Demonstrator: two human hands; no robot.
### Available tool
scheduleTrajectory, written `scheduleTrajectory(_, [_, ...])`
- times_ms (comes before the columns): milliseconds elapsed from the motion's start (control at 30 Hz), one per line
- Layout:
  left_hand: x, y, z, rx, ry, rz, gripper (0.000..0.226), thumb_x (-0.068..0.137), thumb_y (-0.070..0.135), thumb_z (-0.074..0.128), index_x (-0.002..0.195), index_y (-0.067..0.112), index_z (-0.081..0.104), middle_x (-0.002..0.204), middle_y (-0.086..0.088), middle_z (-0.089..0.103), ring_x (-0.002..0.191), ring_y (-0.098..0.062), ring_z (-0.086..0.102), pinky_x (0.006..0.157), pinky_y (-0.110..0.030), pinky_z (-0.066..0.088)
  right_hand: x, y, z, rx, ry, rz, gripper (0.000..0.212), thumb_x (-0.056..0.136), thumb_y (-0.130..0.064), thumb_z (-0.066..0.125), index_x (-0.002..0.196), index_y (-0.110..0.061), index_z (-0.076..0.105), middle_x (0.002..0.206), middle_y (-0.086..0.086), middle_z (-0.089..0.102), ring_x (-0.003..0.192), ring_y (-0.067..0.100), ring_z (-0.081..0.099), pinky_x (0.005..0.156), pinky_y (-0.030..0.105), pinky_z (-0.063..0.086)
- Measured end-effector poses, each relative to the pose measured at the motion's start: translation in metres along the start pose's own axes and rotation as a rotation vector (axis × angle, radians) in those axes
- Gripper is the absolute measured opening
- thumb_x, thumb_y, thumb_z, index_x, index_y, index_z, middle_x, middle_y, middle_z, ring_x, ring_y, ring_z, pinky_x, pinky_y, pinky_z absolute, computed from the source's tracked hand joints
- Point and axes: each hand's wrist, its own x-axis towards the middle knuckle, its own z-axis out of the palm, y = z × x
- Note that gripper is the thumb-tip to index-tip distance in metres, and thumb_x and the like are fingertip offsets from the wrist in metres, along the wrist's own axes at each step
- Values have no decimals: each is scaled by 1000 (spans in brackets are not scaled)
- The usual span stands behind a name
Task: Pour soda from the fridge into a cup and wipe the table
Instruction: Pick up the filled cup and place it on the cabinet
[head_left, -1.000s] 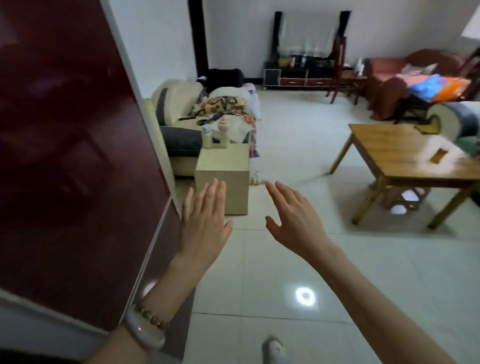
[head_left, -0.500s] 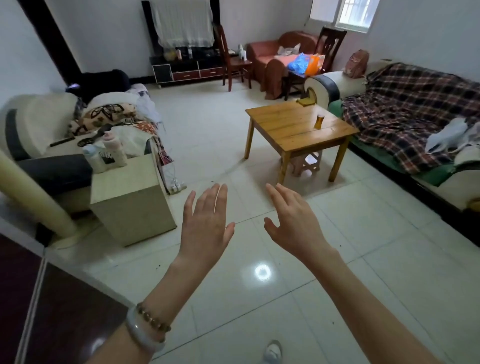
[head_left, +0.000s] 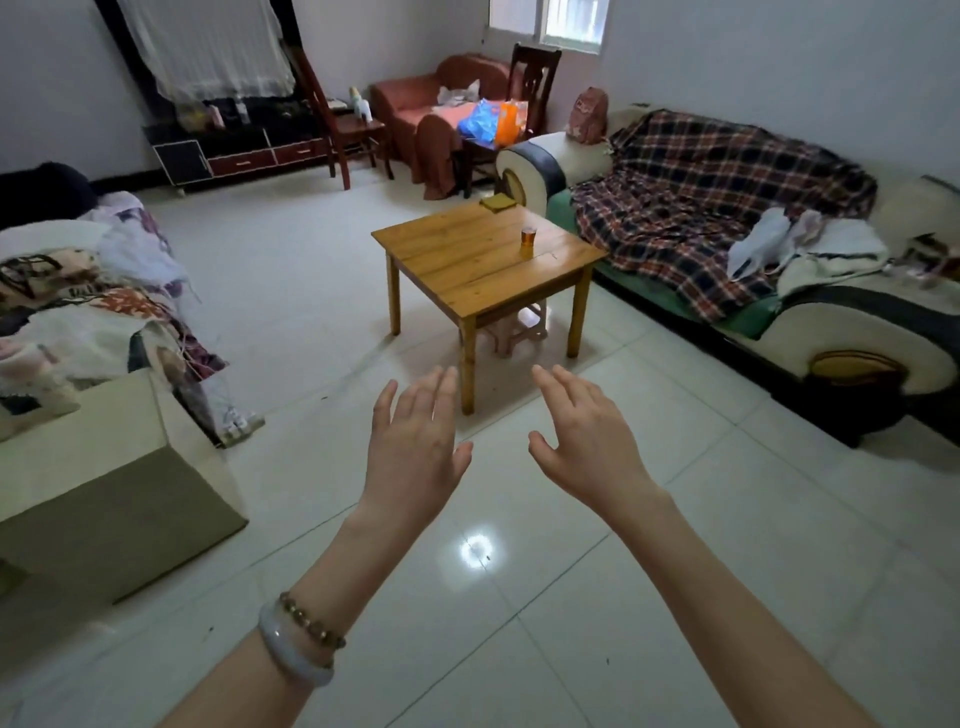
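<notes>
Swinging rightward since the earlier frames, the view has lost the dark red door, and the wooden worktop (head_left: 467, 265) now sits central and nearer. Both hands remain raised just short of the worktop's near corner, touching nothing. The left hand (head_left: 415, 452) and right hand (head_left: 589, 447) each show the grip spread, fingers straight. A small amber cup (head_left: 528, 238) stands on the worktop toward its right side, and a folded yellowish cloth (head_left: 497, 202) lies at its far corner. A pale stool (head_left: 517, 332) sits beneath the worktop, and a plaid-covered sofa (head_left: 727, 202) runs along its right.
</notes>
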Motion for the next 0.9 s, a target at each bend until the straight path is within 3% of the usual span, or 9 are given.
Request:
scheduleTrajectory(333, [130,47,76,-107,-45,117,81,71,36,77,137,5,43,132,-13,55,123,-28,52,106,-46,34,78,104,11,-50,-21,187,69,89,-30,54,148,-15,22,149,11,34,137,23,31,111,35,27])
scheduleTrajectory(900, [444,68,215,-158,32,201,82,65,36,83,131,4,48,126,-15,60,116,-28,58,101,-47,40,347,279,33,-69,-5,234,67,89,-30,54,147,-18,22,146,6,37,133,19,34,109,31,30])
